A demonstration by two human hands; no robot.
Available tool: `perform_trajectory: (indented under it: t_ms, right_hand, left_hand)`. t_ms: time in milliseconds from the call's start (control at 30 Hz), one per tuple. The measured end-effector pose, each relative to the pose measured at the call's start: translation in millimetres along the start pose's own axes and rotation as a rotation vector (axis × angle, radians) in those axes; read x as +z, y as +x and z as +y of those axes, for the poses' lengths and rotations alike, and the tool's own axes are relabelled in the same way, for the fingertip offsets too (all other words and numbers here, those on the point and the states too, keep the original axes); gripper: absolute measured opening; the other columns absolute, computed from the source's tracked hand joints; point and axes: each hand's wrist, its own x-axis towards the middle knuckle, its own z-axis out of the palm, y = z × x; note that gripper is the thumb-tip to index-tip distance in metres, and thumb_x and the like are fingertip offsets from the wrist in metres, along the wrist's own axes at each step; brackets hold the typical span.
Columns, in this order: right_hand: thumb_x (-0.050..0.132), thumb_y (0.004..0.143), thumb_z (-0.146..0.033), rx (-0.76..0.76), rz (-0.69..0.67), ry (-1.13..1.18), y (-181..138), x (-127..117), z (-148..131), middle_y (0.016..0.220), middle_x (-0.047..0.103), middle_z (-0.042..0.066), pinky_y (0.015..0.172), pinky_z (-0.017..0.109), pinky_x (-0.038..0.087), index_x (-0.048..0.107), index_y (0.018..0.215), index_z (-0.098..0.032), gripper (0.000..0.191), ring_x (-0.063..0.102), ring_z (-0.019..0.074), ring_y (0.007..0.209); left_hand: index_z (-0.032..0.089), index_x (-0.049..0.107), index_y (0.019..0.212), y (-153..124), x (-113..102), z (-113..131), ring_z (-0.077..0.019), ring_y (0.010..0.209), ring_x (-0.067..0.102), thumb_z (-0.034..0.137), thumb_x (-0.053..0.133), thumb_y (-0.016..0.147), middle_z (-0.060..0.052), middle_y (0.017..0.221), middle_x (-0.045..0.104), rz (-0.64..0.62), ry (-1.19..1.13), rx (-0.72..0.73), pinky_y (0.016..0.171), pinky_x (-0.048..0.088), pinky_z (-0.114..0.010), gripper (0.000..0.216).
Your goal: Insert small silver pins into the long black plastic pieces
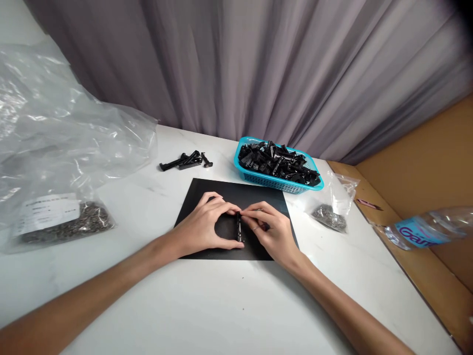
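My left hand (205, 222) grips a narrow black plastic part (239, 228) end to end, with the thumb at its near end and the fingertips at its far end. The part is held over a black mat (229, 254). My right hand (271, 227) has its thumb and fingertips pinched together at the far end of that part. Whatever sits between those right fingertips is too small or hidden to make out.
A blue basket (281, 186) heaped with black plastic parts stands behind the mat. Several loose black parts (190, 160) lie left of it. Bags of small metal pieces lie at left (70, 222) and right (330, 217). A plastic bottle (424, 231) rests on cardboard at far right.
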Motion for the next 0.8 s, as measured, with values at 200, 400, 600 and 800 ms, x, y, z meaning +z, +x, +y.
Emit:
perform_trajectory:
  t_ms: [200,400,600,800]
  right_hand:
    - [0.065,0.097,-0.029,0.129,-0.058,0.177,7.6,-6.4,-1.2,0.100,0.073,0.005,0.065,0.029,0.050,0.081,0.099,-0.026,0.016,0.067,0.0188,0.083]
    - [0.064,0.098,-0.030,0.148,-0.064,0.208,9.3,-9.4,-1.1,0.101,0.075,0.005,0.065,0.029,0.047,0.080,0.103,-0.025,0.018,0.064,0.0176,0.079]
    - [0.067,0.094,-0.039,0.259,-0.030,0.285,11.7,-7.8,4.9,0.087,0.076,0.003,0.055,0.027,0.040,0.079,0.101,-0.021,0.022,0.051,0.0138,0.060]
    - [0.079,0.084,-0.040,0.314,-0.046,0.361,13.3,-7.6,8.8,0.079,0.072,0.000,0.051,0.025,0.032,0.079,0.093,-0.021,0.020,0.039,0.0109,0.056]
  left_hand:
    - [0.024,0.070,0.122,0.7,0.6,-1.5,-0.0359,0.120,0.047,0.066,0.085,0.066,-0.008,0.109,0.071,-0.014,0.013,0.004,0.107,0.044,-0.053,0.071]
    - [0.024,0.068,0.124,1.6,0.4,-1.2,-0.0363,0.121,0.046,0.067,0.085,0.065,-0.008,0.107,0.072,-0.023,0.014,-0.019,0.107,0.044,-0.053,0.074]
    - [0.025,0.069,0.122,1.9,-0.1,-3.4,-0.0358,0.122,0.047,0.066,0.086,0.065,-0.008,0.111,0.071,-0.054,-0.001,-0.004,0.111,0.039,-0.054,0.072]
    - [0.026,0.069,0.121,1.7,-0.8,-3.9,-0.0348,0.123,0.048,0.063,0.087,0.064,-0.007,0.115,0.071,-0.078,0.000,0.016,0.114,0.034,-0.053,0.070]
